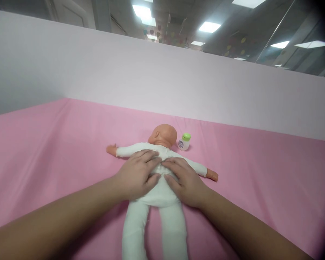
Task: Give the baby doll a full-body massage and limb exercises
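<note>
Left hand (137, 175) and right hand (188, 180) lie flat, fingers (153, 163) unclenched, on the lower-centre baby doll (164, 193); uneven pressure could skew it.

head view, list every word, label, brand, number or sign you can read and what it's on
No text can be read.
Small bottle with the green cap: dark print on its label, too small and blurred to quote.
Doll, pink sheet and white wall: no lettering visible.
</note>
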`<state>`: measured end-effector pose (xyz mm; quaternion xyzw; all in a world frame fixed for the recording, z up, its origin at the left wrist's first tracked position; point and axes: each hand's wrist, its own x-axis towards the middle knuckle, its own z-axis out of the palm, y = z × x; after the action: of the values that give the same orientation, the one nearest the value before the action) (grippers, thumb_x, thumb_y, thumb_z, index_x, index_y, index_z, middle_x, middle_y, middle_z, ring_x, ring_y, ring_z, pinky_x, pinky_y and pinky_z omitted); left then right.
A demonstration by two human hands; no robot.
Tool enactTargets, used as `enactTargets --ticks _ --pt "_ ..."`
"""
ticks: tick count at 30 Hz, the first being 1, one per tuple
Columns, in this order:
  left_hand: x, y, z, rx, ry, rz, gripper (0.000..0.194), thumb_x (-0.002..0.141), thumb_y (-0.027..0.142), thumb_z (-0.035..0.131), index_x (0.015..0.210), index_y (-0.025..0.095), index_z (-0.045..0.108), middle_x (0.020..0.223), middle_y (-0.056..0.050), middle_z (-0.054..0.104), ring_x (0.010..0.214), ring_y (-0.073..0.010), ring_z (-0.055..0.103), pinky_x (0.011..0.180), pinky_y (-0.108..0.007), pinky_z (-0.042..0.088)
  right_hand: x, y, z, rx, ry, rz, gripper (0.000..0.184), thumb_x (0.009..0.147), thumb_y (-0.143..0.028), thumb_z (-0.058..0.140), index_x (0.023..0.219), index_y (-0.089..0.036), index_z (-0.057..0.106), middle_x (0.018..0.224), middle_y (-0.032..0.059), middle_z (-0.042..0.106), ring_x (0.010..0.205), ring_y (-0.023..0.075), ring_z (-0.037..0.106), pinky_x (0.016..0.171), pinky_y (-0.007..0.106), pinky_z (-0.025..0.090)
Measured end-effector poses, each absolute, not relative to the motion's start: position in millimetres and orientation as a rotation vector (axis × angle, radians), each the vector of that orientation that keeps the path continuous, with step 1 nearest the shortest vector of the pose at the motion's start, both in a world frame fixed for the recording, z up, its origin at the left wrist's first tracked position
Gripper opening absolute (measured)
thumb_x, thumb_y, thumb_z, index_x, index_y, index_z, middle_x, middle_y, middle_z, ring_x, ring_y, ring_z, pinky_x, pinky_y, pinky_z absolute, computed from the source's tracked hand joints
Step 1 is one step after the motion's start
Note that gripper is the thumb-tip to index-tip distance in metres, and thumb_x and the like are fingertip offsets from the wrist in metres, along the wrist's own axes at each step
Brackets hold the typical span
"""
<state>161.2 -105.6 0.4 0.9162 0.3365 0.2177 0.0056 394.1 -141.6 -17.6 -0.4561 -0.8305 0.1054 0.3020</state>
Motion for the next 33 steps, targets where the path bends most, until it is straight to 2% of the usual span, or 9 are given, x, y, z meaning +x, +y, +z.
enactTargets --ticks 5,10,13,16,21,26,33 --pt "160 -104 -1 2.901 1.079 0.650 0.059 0.096 0.037 0.057 0.151 0.019 0.050 0.163 -0.013 0.039 0.153 -0.0380 0.028 0.122 -0.060 0.027 396 -140 -21 -1.285 -2.168 0.262 0.056 0.099 -0.042 0.058 0.152 -0.027 0.048 0.159 0.0101 0.045 0.147 0.0312 0.040 0.121 0.058 0.037" --pt "161 -104 6 2.884 1.041 0.549 0.053 0.097 0.034 0.055 0.147 0.018 0.053 0.153 -0.014 0.052 0.147 -0.0355 0.039 0.122 -0.056 0.030 398 -136 -22 -1.259 -2.232 0.342 0.054 0.101 -0.043 0.055 0.152 -0.029 0.048 0.160 0.0073 0.045 0.149 0.0294 0.040 0.123 0.058 0.034" --pt "160 -102 4 2.902 1.059 0.550 0.056 0.097 0.036 0.055 0.150 0.018 0.051 0.159 -0.015 0.044 0.149 -0.0375 0.034 0.123 -0.058 0.026 397 -136 -20 -1.290 -2.211 0.320 0.057 0.100 -0.045 0.057 0.153 -0.029 0.046 0.162 0.0071 0.042 0.151 0.0288 0.037 0.124 0.056 0.034" --pt "159 -99 -3 2.932 1.061 0.574 0.066 0.097 0.040 0.055 0.157 0.018 0.040 0.167 -0.017 0.030 0.153 -0.0400 0.026 0.124 -0.061 0.022 398 -136 -18 -1.311 -2.206 0.302 0.064 0.099 -0.047 0.058 0.157 -0.028 0.040 0.165 0.0077 0.037 0.152 0.0298 0.034 0.124 0.057 0.032" --pt "157 -92 -9 2.945 1.059 0.523 0.071 0.096 0.045 0.055 0.159 0.016 0.037 0.160 -0.022 0.040 0.148 -0.0403 0.035 0.119 -0.061 0.029 400 -132 -19 -1.298 -2.229 0.379 0.069 0.098 -0.051 0.057 0.159 -0.026 0.037 0.163 0.0094 0.040 0.150 0.0309 0.037 0.123 0.058 0.033" --pt "156 -90 -7 2.979 1.051 0.502 0.083 0.092 0.053 0.060 0.162 0.021 0.030 0.170 -0.019 0.020 0.155 -0.0428 0.017 0.124 -0.066 0.013 402 -130 -19 -1.338 -2.192 0.387 0.074 0.092 -0.055 0.067 0.157 -0.032 0.040 0.166 0.0098 0.034 0.153 0.0343 0.031 0.122 0.062 0.032" --pt "157 -88 -7 2.913 1.046 0.485 0.082 0.087 0.050 0.066 0.160 0.027 0.035 0.163 -0.018 0.034 0.151 -0.0431 0.028 0.121 -0.068 0.019 404 -126 -18 -1.307 -2.216 0.467 0.075 0.090 -0.056 0.069 0.155 -0.032 0.042 0.162 0.0106 0.040 0.150 0.0339 0.036 0.120 0.060 0.034"
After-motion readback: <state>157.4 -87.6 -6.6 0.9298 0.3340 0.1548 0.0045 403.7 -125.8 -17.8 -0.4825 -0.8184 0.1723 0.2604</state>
